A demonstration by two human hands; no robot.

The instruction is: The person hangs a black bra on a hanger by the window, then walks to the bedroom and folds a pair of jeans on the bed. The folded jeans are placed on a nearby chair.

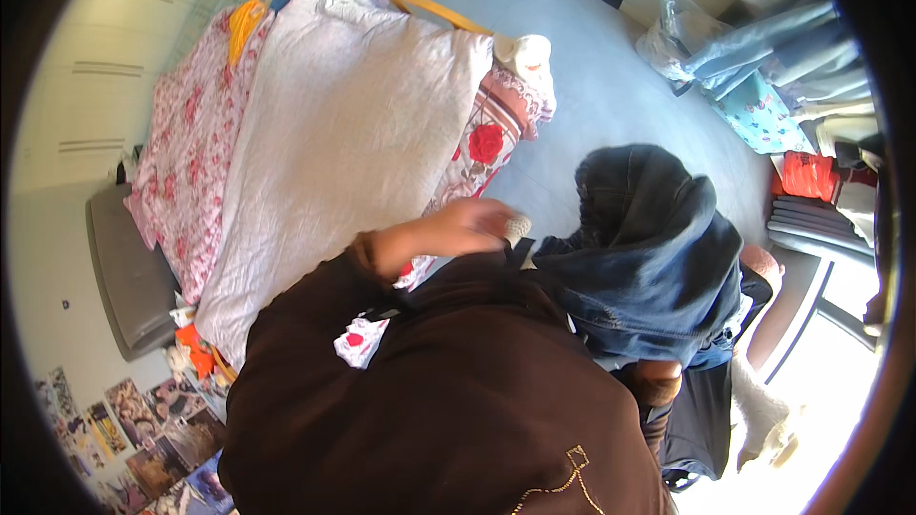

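Observation:
My left hand [444, 232] reaches out in front of my body, near the bed. Its fingers are stretched out and a little blurred, with nothing visible in them. Just past the fingertips is a small beige, rough-textured thing [518, 228]. A pair of dark blue jeans [649, 248] hangs bunched to my right, its folds facing up. At the lower edge of the jeans, my right hand [658, 381] is closed on the cloth. Most of its fingers are hidden by the fabric. Black cloth [697, 424] hangs just beyond that hand.
The bed on the left carries a pale quilt [353, 105] and flowered bedding [186, 153]. A grey headboard-like panel [134, 267] leans at the left wall. Clothes hang on the right [792, 57], above a stack of folded dark cloth [821, 224]. Grey floor [572, 67] lies between.

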